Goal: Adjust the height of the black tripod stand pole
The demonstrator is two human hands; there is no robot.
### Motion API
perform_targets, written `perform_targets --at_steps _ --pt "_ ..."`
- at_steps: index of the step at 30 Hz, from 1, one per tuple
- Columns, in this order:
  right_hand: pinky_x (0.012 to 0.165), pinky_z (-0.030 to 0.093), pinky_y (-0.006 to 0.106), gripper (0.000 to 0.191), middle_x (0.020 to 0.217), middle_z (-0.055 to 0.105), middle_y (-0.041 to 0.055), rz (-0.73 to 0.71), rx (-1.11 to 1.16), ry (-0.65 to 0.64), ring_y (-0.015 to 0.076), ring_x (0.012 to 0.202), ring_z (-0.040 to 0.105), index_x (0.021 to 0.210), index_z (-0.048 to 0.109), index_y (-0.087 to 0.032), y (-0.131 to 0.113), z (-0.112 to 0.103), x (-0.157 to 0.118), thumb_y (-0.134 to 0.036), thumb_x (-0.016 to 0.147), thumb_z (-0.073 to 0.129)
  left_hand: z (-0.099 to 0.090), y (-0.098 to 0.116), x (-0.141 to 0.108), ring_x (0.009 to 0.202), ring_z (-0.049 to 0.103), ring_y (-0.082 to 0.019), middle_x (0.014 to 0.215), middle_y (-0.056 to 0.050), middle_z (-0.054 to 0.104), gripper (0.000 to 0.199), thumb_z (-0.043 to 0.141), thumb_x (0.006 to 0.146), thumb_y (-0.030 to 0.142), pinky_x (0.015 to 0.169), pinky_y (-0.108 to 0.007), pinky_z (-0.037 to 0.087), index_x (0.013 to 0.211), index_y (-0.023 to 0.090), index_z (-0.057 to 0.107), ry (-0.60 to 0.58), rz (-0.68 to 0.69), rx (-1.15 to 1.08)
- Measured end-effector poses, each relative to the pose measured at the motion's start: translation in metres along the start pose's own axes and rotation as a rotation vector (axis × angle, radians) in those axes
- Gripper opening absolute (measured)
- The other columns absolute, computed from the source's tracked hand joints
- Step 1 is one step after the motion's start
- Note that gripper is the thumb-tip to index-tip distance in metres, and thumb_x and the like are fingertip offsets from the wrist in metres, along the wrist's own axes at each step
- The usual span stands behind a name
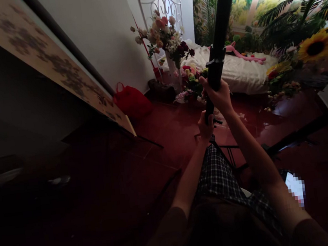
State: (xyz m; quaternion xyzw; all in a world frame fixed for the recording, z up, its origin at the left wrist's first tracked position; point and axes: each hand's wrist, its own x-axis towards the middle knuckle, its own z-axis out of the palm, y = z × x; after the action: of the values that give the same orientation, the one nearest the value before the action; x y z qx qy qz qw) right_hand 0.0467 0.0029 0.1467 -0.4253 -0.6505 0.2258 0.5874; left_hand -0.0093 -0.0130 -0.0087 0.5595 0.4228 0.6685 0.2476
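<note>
We have the black pole (pixel 222 13) tilted in front of the bed (pixel 246 78): right hand (pixel 221 96) wrapped round it below the collar (pixel 215 62), left hand (pixel 204 127) gripping lower down. For steadiness, we judge, both grips should be firm, the pole clear of the palm leaves (pixel 277 15)

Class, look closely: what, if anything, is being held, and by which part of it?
A black pole: the right grip is around it just below its collar, the left grip lower down.
</note>
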Motion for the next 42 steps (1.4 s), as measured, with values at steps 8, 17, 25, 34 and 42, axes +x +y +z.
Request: perform_targets --at_steps 8,17,25,34,42 --pt "0.088 0.057 0.037 0.032 0.111 0.068 0.0074 0.046 -0.122 -0.036 0.0194 0.101 0.067 0.113 0.058 -0.023 0.033 -0.041 -0.112 -0.042 0.087 0.063 0.001 0.001 0.0 0.063 0.058 -0.012 0.073 -0.001 0.063 0.039 0.046 0.092 0.057 0.06 -0.023 0.044 0.094 0.021 0.059 0.027 0.007 -0.011" --pt "0.105 0.047 0.044 0.033 0.13 0.061 0.0124 0.094 -0.159 0.008 0.0224 0.127 0.055 0.117 0.064 -0.021 0.062 -0.036 -0.156 -0.041 0.096 0.047 0.002 -0.004 0.0 0.065 0.057 -0.012 0.074 -0.002 0.062 0.039 0.045 0.092 0.058 0.062 -0.024 0.045 0.092 0.021 0.058 0.054 0.0 0.011" --pt "0.095 0.053 0.039 0.054 0.122 0.067 0.0106 0.214 -0.096 0.054 0.0202 0.106 0.067 0.146 0.04 -0.024 0.062 -0.019 -0.162 -0.042 0.096 0.047 0.001 -0.001 -0.002 0.059 0.057 -0.011 0.073 0.0 0.061 0.038 0.047 0.092 0.057 0.056 -0.022 0.043 0.095 0.021 0.057 0.035 -0.04 0.005" --pt "0.088 0.051 0.036 0.048 0.093 0.071 0.0054 0.231 -0.268 0.095 0.0187 0.089 0.066 0.138 0.053 -0.025 0.065 -0.031 -0.158 -0.046 0.095 0.047 0.001 0.007 0.0 0.057 0.055 -0.01 0.069 0.0 0.059 0.044 0.042 0.091 0.064 0.058 -0.022 0.043 0.091 0.021 0.055 0.028 -0.015 -0.006" --pt "0.06 0.043 0.025 0.048 0.068 0.066 0.0011 0.364 -0.334 0.188 0.0159 0.06 0.062 0.1 0.068 -0.021 0.062 -0.027 -0.142 -0.062 0.092 0.044 0.002 0.001 0.0 0.058 0.054 -0.011 0.067 0.001 0.057 0.047 0.043 0.089 0.067 0.056 -0.022 0.042 0.09 0.021 0.057 0.056 -0.025 -0.004"
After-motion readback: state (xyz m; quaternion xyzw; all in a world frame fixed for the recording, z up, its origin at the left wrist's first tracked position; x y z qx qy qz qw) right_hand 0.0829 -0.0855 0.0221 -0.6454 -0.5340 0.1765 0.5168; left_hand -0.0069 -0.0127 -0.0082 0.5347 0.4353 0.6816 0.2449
